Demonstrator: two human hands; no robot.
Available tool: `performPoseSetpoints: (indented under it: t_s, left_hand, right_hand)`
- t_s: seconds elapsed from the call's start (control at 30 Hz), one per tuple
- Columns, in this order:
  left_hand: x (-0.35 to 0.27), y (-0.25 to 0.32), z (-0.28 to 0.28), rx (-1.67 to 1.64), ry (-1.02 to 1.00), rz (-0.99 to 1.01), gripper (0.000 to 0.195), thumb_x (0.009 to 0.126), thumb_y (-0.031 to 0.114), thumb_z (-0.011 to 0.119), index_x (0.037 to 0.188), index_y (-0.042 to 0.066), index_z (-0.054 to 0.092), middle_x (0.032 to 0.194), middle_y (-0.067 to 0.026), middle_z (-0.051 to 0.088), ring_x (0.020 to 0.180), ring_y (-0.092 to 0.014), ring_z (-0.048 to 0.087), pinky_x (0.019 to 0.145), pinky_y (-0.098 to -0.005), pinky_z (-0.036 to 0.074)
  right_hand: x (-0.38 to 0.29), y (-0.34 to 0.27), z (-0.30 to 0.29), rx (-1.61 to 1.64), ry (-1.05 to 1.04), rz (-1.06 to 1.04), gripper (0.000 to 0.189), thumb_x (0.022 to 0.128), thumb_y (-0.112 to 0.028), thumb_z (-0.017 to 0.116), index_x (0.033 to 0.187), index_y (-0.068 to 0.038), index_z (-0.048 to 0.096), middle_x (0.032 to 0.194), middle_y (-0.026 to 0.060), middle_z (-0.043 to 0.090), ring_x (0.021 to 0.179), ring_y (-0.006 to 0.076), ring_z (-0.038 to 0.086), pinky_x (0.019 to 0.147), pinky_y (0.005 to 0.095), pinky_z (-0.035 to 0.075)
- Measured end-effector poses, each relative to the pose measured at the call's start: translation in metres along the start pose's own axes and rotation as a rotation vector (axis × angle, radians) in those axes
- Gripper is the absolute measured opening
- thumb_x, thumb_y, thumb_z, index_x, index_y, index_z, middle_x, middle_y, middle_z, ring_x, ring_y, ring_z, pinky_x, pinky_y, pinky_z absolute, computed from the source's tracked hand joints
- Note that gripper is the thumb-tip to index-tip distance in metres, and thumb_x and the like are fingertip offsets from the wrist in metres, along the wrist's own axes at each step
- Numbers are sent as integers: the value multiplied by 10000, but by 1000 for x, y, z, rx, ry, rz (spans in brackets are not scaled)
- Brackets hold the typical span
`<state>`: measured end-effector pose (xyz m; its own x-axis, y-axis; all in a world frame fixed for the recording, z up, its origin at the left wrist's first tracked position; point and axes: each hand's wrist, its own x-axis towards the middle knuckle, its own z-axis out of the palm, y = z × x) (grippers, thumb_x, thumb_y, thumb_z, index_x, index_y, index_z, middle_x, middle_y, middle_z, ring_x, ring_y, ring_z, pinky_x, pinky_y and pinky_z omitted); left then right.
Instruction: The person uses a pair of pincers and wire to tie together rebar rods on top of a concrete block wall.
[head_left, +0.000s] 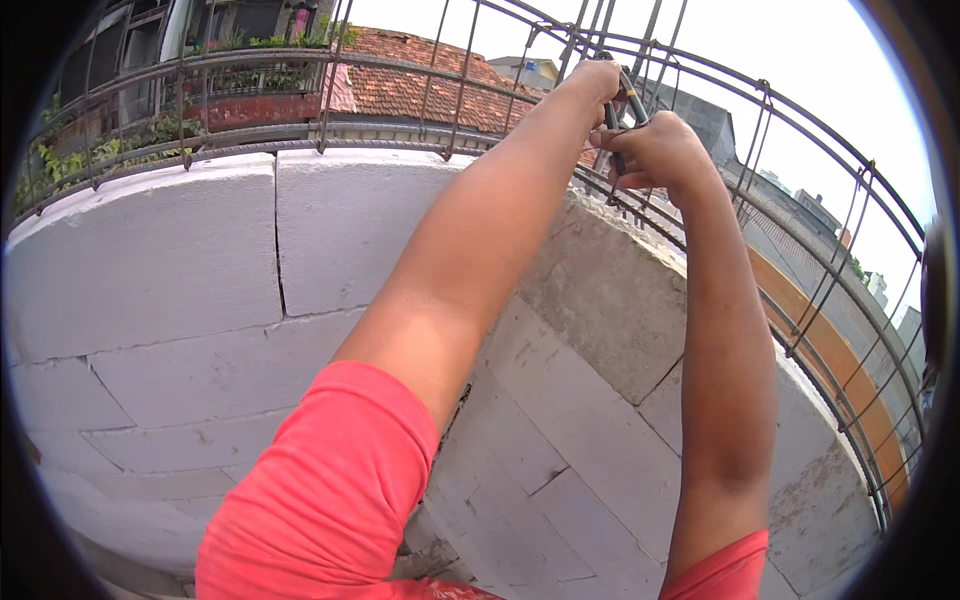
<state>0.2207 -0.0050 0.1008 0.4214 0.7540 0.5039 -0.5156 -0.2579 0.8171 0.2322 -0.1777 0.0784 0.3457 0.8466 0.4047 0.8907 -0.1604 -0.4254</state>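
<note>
Both arms reach up to a corner of the steel rebar cage (765, 84) above the block wall. My right hand (654, 150) is closed around the dark handles of a pair of pincers or pliers (636, 105), with some fingers partly behind them. My left hand (600, 81) is raised beside the tool's upper end, against the bars; its fingers are mostly turned away, so what it grips cannot be told. A thin wire (596, 147) shows near the right hand's fingertips. The tool's jaws are hidden among the bars and the left hand.
White lightweight-block walls (187, 255) meet at a corner below the hands. A rough grey mortared section (600, 277) lies under the rebar at the right. Horizontal bars with stirrups run along both wall tops. Tiled roofs (420, 75) and buildings stand beyond.
</note>
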Motion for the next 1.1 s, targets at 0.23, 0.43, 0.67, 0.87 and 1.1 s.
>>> performPoseSetpoints:
  t_s: [0.23,0.43,0.67,0.87,1.1]
  left_hand:
    - [17,18,24,-400,248,-162,233,986,198,515,1013,10,650,954,-163,690,865,-244,679,636,-452,542]
    - [-26,14,8,-458,36,-200,279,997,339,542,1024,84,652,872,-94,700,762,-262,667,681,-459,572]
    - [-17,-19,-59,-246,-440,-96,310,1088,265,409,1164,14,573,972,-140,669,914,-244,660,780,-406,557]
    - [-45,-15,-80,-7,-304,-4,355,1020,282,600,1187,-31,599,1101,-167,672,1022,-242,667,907,-358,564]
    - [-48,-9,-82,130,-327,-30,444,1000,343,627,1240,-27,584,1144,-154,665,1060,-249,656,902,-369,553]
  right_hand:
    - [3,-23,23,-1006,567,-94,393,899,-166,626,1193,92,595,1178,224,656,1088,262,684,838,364,595]
    - [7,-8,13,-447,292,-22,351,1030,-256,507,1166,41,637,957,154,668,856,200,684,663,374,595]
    - [21,7,64,852,184,-65,374,1057,-365,490,982,-15,601,753,42,603,573,119,581,501,275,532]
    - [32,14,114,682,446,-129,380,1068,-353,460,1025,13,554,741,49,591,556,120,587,470,279,525]
    - [44,31,133,874,404,-192,313,1073,-320,455,1108,-19,534,746,41,570,561,124,564,465,276,492]
